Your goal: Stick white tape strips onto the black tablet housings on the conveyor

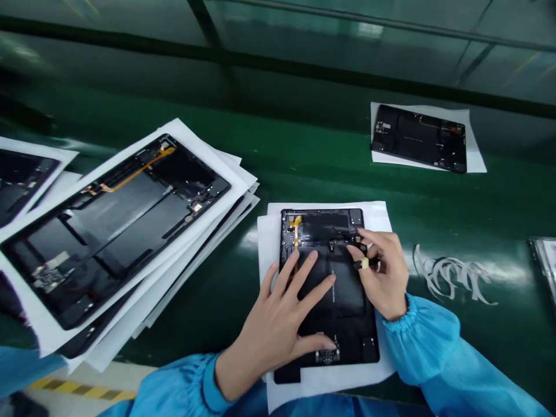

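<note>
Here, orange cable [296, 233] inside tablet [353, 315].

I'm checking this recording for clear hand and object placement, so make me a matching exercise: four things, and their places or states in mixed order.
1. left hand
2. right hand
3. pale curled strips
4. far tablet

A. loose on the green table
B. on a white sheet, upper right
C. fingers spread over the near tablet
D. fingertips at the near tablet's upper right

Pairs: 1-C, 2-D, 3-A, 4-B

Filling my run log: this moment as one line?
left hand: spread on opened device | right hand: at its upper right edge | white strips: right | layered stack: left
</note>
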`<state>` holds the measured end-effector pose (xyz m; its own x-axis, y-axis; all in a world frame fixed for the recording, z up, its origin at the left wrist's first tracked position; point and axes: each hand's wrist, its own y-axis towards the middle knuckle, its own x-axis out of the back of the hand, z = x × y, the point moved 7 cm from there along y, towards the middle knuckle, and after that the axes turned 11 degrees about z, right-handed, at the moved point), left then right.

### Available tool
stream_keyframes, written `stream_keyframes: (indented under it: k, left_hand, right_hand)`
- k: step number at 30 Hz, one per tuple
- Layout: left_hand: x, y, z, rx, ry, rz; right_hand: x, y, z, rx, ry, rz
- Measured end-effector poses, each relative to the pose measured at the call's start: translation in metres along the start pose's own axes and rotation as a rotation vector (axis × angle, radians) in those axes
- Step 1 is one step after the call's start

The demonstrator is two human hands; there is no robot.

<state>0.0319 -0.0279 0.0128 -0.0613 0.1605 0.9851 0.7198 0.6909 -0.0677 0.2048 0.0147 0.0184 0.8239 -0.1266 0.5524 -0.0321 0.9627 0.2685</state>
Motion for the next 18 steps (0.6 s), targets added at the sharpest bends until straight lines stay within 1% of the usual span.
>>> stream_keyframes:
  k: [3, 6, 9, 14, 16, 17, 18]
  left_hand:
    - [0.000, 0.009, 0.008, 0.010, -0.027, 0.007]
    - [-0.001, 0.015, 0.015, 0.021, -0.066, 0.043]
    - [-0.002, 0.020, 0.022, 0.038, -0.108, 0.070]
    - [-0.001, 0.032, 0.030, 0.070, -0.191, 0.075]
    - [0.001, 0.035, 0.033, 0.081, -0.245, 0.049]
    - [0.003, 0.034, 0.037, 0.105, -0.286, 0.010]
    - [0.005, 0.033, 0.045, 0.155, -0.331, -0.052]
  right_hand:
    - [0.003, 0.003, -0.002, -0.022, -0.031, -0.016]
    - [0.003, 0.004, -0.005, -0.029, -0.050, -0.016]
    - [0.000, 0.004, -0.009, -0.055, -0.038, -0.012]
    - [-0.005, 0.004, -0.010, -0.109, -0.027, 0.003]
    - [-0.001, 0.006, -0.009, -0.109, -0.047, 0.010]
    - [0.002, 0.007, -0.009, -0.113, -0.075, 0.022]
    - [0.006, 0.007, -0.009, -0.126, -0.117, 0.056]
